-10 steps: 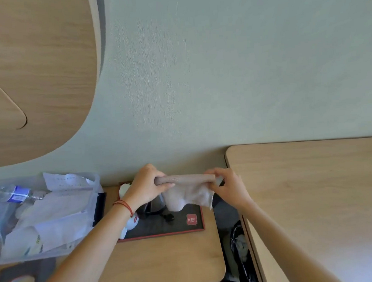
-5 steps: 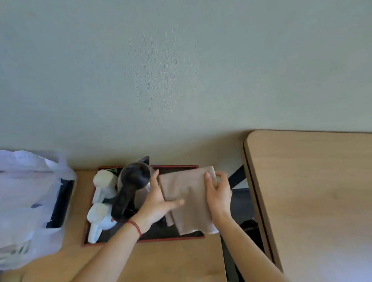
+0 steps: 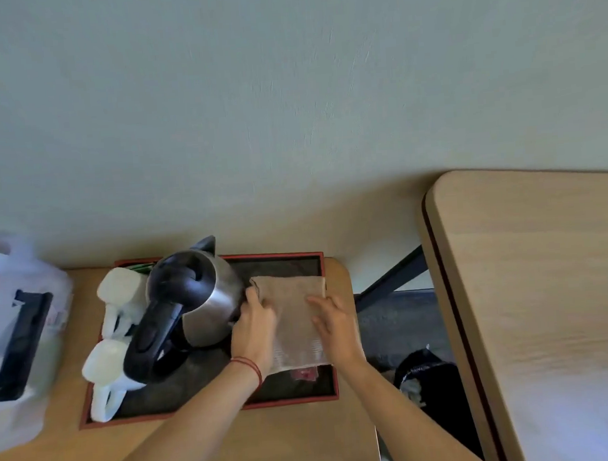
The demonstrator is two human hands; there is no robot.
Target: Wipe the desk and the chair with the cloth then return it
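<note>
A beige folded cloth (image 3: 294, 313) lies flat on the right part of a black tray with a red rim (image 3: 293, 400), on a low wooden side table (image 3: 296, 443). My left hand (image 3: 254, 332) grips the cloth's left edge, fingers curled at its far corner, beside the kettle. On the cloth's right half rests my right hand (image 3: 334, 321), palm down with fingers spread. The wooden desk (image 3: 545, 303) fills the right side. No chair is in view.
A steel kettle with a black handle (image 3: 188, 299) stands on the tray touching my left hand. Two white cups (image 3: 118, 329) lie on the tray's left. A white plastic bag (image 3: 11, 337) sits at far left. A dark gap with a black bag (image 3: 432, 383) separates table and desk.
The cloth went from held up stretched between both hands to folded and laid flat on the tray. The view tilted down and closer to the tray.
</note>
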